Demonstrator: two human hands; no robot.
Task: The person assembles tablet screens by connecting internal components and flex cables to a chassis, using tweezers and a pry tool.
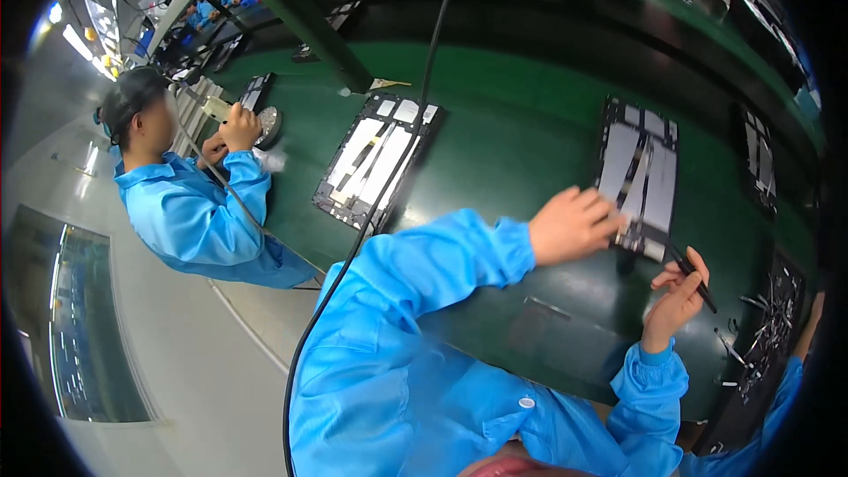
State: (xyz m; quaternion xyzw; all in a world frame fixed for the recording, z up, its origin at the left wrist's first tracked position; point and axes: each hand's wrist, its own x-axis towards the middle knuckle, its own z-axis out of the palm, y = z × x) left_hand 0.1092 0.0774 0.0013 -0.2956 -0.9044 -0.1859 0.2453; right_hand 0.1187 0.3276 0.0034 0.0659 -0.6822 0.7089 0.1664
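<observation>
Right hand (676, 305) pinches a slim black stick (692, 279) in its fingers. Left fingers half-curled at a flat rectangular device (658, 185), can't tell if they're gripping.

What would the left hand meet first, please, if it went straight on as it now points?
The left hand would probably first meet the nearest open device, at its lower end; depth leaves contact unclear.

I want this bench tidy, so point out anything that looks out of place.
At the far right, small loose strips lie jumbled in a dark tray, some seeming to poke over its edge; they look messy compared with the open devices, which lie spaced apart. Nothing else stands out.
</observation>
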